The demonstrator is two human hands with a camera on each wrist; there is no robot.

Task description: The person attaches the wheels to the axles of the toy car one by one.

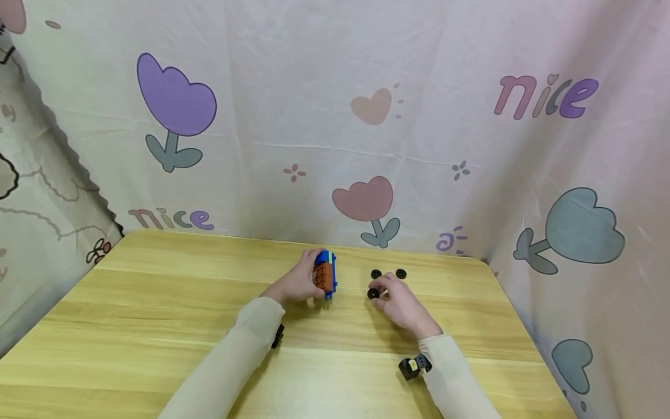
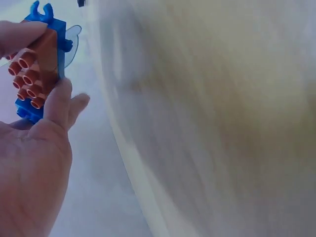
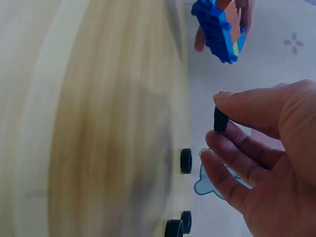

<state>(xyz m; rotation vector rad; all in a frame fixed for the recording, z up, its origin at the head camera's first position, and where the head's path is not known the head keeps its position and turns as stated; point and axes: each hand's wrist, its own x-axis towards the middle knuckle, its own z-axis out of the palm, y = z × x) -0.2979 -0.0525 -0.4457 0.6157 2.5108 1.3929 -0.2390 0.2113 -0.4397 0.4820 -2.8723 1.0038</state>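
My left hand grips a blue and orange toy-brick vehicle body by its two ends, thumb at one and fingers at the other. In the left wrist view, orange round studs face out from it and a blue two-pronged clip tops one end. My right hand pinches a small black toy wheel between thumb and fingers, over the table to the right of the vehicle body. Several more black wheels rest on the wooden table near that hand.
The light wooden table ends at the back against a hanging cloth printed with flowers. Black cameras, such as the right one, are strapped at both wrists. Two wheels show just beyond the right hand.
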